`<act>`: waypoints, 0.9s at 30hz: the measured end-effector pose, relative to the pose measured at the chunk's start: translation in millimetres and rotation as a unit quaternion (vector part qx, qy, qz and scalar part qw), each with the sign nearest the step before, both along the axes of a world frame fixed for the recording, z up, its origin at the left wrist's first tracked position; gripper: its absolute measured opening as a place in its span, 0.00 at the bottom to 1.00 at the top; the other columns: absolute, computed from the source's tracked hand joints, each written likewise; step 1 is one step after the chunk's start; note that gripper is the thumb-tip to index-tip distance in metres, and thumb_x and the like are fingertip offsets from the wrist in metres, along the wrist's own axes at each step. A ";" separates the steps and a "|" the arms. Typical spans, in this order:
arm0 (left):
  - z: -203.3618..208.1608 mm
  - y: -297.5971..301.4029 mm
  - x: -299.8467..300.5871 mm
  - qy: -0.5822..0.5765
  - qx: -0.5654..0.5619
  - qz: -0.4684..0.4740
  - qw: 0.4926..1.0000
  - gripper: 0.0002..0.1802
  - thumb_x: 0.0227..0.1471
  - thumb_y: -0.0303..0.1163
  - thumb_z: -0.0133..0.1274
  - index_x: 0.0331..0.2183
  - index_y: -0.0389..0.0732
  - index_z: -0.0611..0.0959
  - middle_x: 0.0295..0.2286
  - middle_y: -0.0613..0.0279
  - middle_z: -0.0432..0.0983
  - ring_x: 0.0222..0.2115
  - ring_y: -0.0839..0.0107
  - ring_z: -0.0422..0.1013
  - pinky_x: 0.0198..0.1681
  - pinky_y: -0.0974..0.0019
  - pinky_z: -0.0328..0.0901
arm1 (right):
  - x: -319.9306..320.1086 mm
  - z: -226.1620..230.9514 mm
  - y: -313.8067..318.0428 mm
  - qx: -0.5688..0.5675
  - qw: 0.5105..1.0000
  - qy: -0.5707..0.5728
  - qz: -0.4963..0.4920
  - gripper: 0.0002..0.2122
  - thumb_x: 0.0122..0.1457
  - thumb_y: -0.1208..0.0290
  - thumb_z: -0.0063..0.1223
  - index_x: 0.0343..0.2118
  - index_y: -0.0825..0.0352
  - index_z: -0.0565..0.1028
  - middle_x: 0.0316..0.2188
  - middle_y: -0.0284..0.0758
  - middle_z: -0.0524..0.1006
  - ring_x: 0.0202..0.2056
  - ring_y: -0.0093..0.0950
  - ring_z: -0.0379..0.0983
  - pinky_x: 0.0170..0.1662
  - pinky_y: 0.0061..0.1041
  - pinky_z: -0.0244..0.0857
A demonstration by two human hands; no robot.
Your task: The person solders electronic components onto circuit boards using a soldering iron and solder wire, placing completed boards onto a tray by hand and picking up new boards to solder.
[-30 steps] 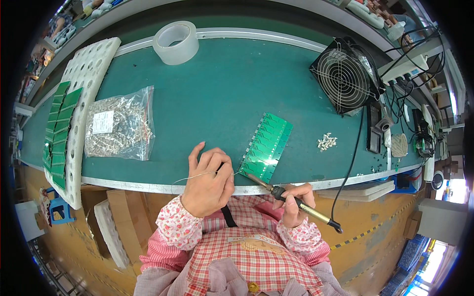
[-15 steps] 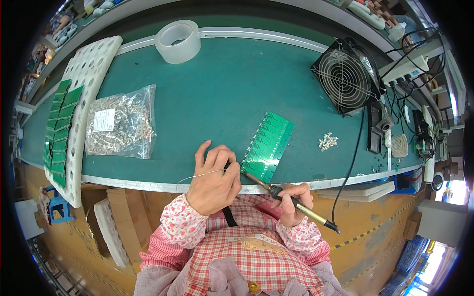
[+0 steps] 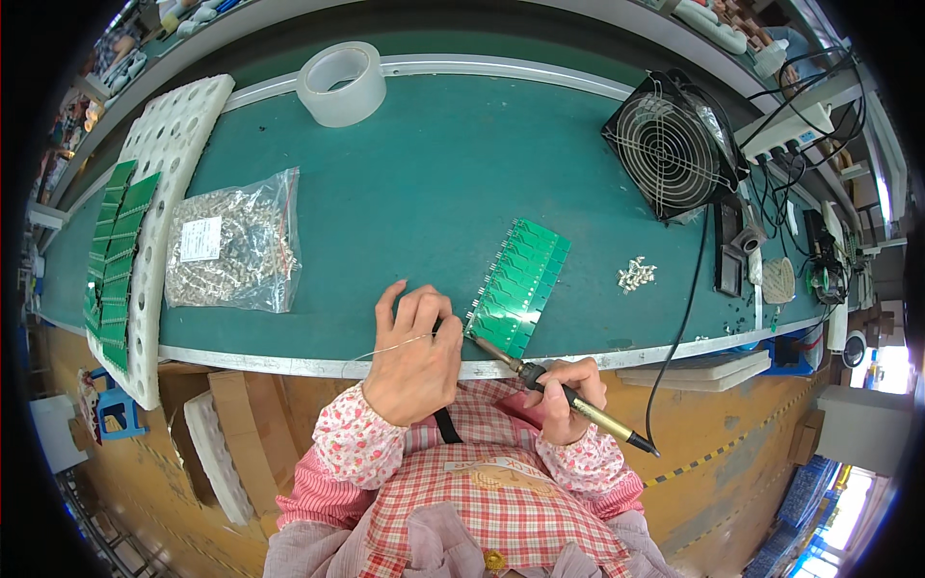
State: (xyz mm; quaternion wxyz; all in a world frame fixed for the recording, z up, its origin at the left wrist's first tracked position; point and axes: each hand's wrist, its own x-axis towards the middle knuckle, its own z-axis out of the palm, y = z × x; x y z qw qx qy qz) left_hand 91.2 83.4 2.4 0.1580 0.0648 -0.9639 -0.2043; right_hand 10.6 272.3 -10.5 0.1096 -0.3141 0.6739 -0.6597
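A green circuit board (image 3: pixel 521 286) lies tilted on the green bench mat, small metal parts lined along its left edge. My right hand (image 3: pixel 570 393) is closed around a soldering iron (image 3: pixel 602 421), whose tip meets the board's near left corner. Beside that same corner is my left hand (image 3: pixel 417 352), its fingers bent and pinched round a thin solder wire (image 3: pixel 387 349) that trails off to the left. The fingertips and the wire's end are hard to make out at the corner.
A small pile of metal parts (image 3: pixel 636 275) lies right of the board. Behind it stands a fan (image 3: pixel 667 144); the iron's cord (image 3: pixel 681 337) runs down in front. Leftward are a bag of metal parts (image 3: pixel 231 246), a tape roll (image 3: pixel 339 85) and boards (image 3: pixel 121 260) on white foam (image 3: pixel 183 135).
The whole view has shifted slightly. Both hands, the soldering iron and the board keep nearly the same places relative to one another.
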 end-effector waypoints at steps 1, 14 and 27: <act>-0.8 -0.2 0.5 0.003 0.005 0.010 1.000 0.05 0.40 0.25 0.51 0.25 0.36 0.74 0.34 0.57 0.63 0.45 0.59 0.61 0.54 0.45 0.50 | 0.4 -0.2 -0.3 0.000 1.000 0.000 0.000 0.07 0.58 0.72 0.46 0.30 0.70 0.65 0.14 0.35 0.70 0.14 0.21 0.68 0.19 0.18 0.62; 0.7 -0.6 -0.1 -0.005 0.004 -0.009 1.000 0.06 0.40 0.25 0.51 0.26 0.36 0.75 0.34 0.57 0.63 0.45 0.58 0.61 0.54 0.46 0.50 | 1.5 -0.6 -1.9 0.001 1.000 0.001 -0.009 0.08 0.58 0.71 0.46 0.29 0.70 0.65 0.14 0.35 0.70 0.13 0.20 0.68 0.18 0.18 0.62; 7.0 -4.1 13.2 -0.005 -0.007 0.027 1.000 0.06 0.42 0.24 0.50 0.28 0.35 0.74 0.34 0.56 0.65 0.43 0.57 0.63 0.54 0.46 0.51 | 0.7 -10.4 14.2 -0.105 0.994 0.029 -0.027 0.04 0.54 0.77 0.49 0.28 0.72 0.70 0.12 0.35 0.72 0.14 0.23 0.70 0.20 0.20 0.65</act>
